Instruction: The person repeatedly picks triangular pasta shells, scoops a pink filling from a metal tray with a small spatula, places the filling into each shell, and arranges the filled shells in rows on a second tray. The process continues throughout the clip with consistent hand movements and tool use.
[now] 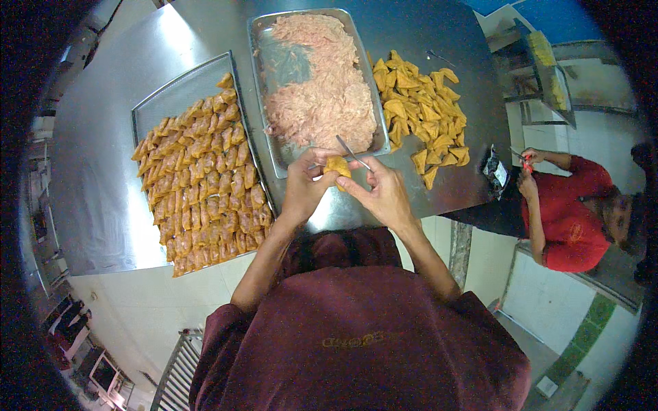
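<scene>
Both my hands meet over the near edge of a metal tray [259,103] of pale pink minced filling [322,103]. My left hand [306,183] is closed round a golden-brown fried tofu piece [336,165]. The fingers of my right hand [386,195] hold a thin metal utensil [353,151], its far end pointing up and left; whether it is a knife or a spoon I cannot tell. My right thumb also touches the tofu piece. Right of the tray lies a heap of triangular fried tofu [425,103].
At left, a mesh tray [185,85] carries close rows of filled tofu pieces [205,185]. These stand on a steel table [96,192]. A person in red [569,212] holds a small red-handled tool at the table's right end, near a black plastic bag [495,171].
</scene>
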`<state>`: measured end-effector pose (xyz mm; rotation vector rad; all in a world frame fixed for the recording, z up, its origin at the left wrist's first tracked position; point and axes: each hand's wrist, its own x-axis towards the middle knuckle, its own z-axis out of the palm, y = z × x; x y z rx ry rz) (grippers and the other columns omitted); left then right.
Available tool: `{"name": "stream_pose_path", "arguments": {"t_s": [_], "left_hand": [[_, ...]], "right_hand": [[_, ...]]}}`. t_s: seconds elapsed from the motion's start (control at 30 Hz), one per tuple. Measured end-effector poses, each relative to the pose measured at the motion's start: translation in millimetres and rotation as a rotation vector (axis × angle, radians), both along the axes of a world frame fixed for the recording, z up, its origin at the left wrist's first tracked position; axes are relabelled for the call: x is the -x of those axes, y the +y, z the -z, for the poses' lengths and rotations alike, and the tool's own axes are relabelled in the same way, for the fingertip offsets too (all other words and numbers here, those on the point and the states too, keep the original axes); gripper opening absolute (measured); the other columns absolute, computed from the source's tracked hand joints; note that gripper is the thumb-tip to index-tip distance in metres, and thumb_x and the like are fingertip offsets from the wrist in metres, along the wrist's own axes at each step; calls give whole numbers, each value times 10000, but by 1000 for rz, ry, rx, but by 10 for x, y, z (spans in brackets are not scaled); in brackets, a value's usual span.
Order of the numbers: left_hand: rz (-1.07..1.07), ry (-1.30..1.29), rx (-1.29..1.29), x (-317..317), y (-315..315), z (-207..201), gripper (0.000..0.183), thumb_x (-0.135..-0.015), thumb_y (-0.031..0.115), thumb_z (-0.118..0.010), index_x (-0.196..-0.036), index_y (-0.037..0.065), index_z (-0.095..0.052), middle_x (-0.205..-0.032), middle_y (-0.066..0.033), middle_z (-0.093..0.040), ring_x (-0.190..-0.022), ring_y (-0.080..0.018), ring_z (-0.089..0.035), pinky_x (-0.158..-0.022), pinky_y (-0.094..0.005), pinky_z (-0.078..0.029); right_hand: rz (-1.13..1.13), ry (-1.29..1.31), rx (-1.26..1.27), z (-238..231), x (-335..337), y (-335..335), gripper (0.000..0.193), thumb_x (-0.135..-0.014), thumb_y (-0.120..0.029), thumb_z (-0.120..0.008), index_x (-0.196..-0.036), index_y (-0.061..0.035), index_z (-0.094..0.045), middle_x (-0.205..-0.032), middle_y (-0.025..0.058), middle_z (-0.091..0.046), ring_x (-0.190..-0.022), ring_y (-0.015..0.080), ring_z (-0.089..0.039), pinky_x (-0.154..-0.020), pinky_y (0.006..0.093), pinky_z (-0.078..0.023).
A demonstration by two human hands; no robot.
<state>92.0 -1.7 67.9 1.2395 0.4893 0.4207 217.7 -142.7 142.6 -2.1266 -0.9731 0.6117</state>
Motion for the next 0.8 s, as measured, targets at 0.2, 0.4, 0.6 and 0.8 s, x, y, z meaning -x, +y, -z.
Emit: {"name": "stream_pose_path", "arguments": {"t_s": [0.2,0.4,0.6,0.8], "left_hand": [[-58,106,-31,5,1,56,227,-966,30,-739,-1183,-39,-735,-1089,-117,-779,-962,-171,-755,-836,-316,-638],[-188,361,-260,203,95,159,284,-958,75,-709,-1197,-72,-752,-1042,-163,-800,-888,-197,-785,-742,-341,-633],[-420,400,-138,602,160,548,314,-967,57,-696,-1262,-50,-706,-1206,-174,-752,-895,-204,-758,-785,-330,-625],[-466,463,45,748,161,693,304,-968,57,-683,-1236,-87,-670,-1205,-157,-729,-907,-192,-743,-848,-334,-612]], "right_hand": [[-7,-41,-17,97,29,74,353,-987,-296,-797,-1198,-40,-677,-658,68,-544,-583,181,-504,-520,388,-389],[-60,-3,-49,398,-166,251,207,-1098,-186,-584,-1220,-22,-619,-1093,211,-736,-996,415,-737,-840,485,-562],[-328,-324,-61,1020,-750,852,307,-1038,-159,-604,-1307,-55,-707,-1130,249,-756,-1064,437,-721,-890,532,-585],[-388,-149,11,1237,-819,1213,252,-1027,-155,-630,-1221,-59,-758,-1086,219,-759,-1010,410,-727,-891,487,-570]]}}
